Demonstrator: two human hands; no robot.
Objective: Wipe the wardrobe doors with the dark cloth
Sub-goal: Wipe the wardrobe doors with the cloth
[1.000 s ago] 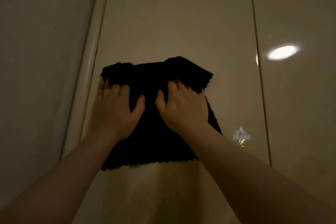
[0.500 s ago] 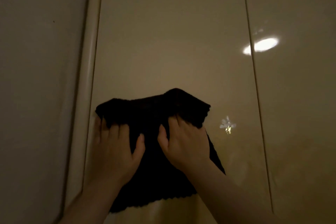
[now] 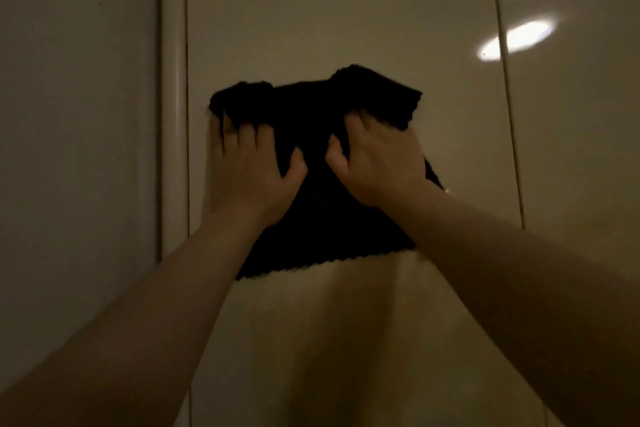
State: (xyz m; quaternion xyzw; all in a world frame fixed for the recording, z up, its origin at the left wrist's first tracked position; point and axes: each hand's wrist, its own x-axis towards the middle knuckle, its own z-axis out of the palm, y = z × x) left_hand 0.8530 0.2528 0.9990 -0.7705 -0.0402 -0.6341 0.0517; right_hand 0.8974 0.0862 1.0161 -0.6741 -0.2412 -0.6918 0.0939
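Pressing dark cloth (image 3: pixel 313 135) flat against the left wardrobe door (image 3: pixel 346 10), near its left edge. My left hand (image 3: pixel 252 170) lies on it, fingertips tucked under the bunched top edge. My right hand (image 3: pixel 377 159) grips the top right fold, fingers curled in.

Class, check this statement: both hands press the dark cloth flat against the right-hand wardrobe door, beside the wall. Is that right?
Not quite. The head view shows the left hand and right hand holding the dark cloth against the left-hand wardrobe door, the one beside the wall, not the right-hand door.
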